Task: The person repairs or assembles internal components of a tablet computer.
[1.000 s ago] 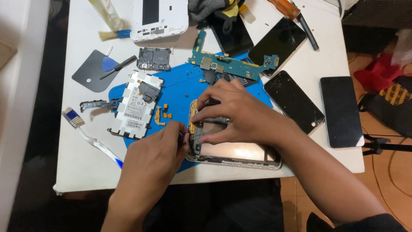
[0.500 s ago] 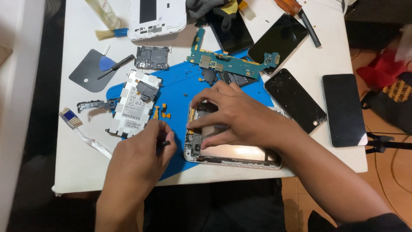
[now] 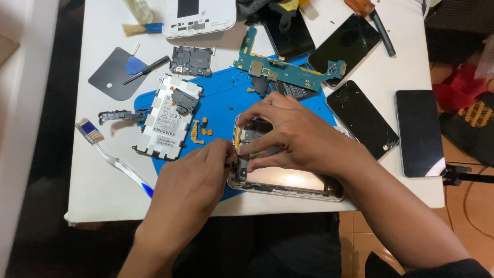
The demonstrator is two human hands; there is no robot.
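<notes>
An opened silver device frame point(image 3: 288, 184) lies on a blue work mat point(image 3: 226, 92) near the table's front edge. My right hand point(image 3: 293, 136) lies across the frame's upper part, fingertips pressing on its inner parts and holding it steady. My left hand point(image 3: 190, 180) is at the frame's left edge. Its thumb and fingers are pinched on a small dark tool whose tip meets the frame beside an orange flex strip. Most of the tool is hidden by my fingers.
On the mat lie a white battery pack point(image 3: 167, 118), a green circuit board point(image 3: 288, 72) and small orange parts point(image 3: 198, 131). Around it are a black screwdriver point(image 3: 146, 69), a toothbrush point(image 3: 110, 157), a white back cover point(image 3: 198, 15) and several dark phones point(image 3: 363, 118) at right.
My left hand drew back a little to the left, then returned to the frame's left edge. My right hand stayed on the frame, its fingers shifting slightly.
</notes>
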